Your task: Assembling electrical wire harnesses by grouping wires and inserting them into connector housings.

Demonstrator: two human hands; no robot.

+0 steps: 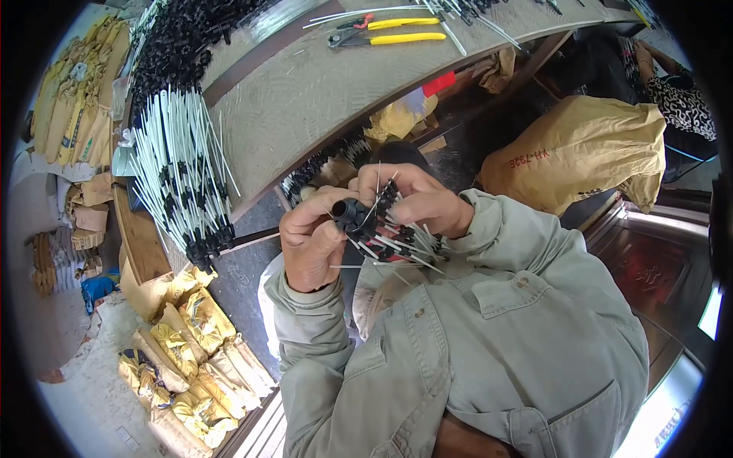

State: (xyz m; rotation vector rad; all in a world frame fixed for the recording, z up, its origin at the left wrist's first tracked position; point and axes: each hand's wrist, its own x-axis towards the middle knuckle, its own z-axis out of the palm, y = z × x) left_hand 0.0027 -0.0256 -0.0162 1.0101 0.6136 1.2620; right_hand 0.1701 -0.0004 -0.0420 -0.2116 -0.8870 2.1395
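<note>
Both hands are raised in front of my chest, at a black tube-shaped hub with thin white rods, which looks like an umbrella rib frame (357, 221). My left hand (311, 238) is closed around its near left side, thumb against the black hub. My right hand (427, 200) is closed at the far right side, its fingertips among the black rod ends. A thin wire or rod sticks up between the hands. White rods fan out below the fingers, with some red among them. The fingers hide part of the hub.
A workbench (282, 114) curves across the top, with yellow-handled cutting pliers (397, 32) on it. A big bundle of white rods (183, 160) with black joints hangs over its left edge. Wrapped packages (198, 374) lie at lower left. A brown sack (573, 153) stands right, near another person's arm (649, 65).
</note>
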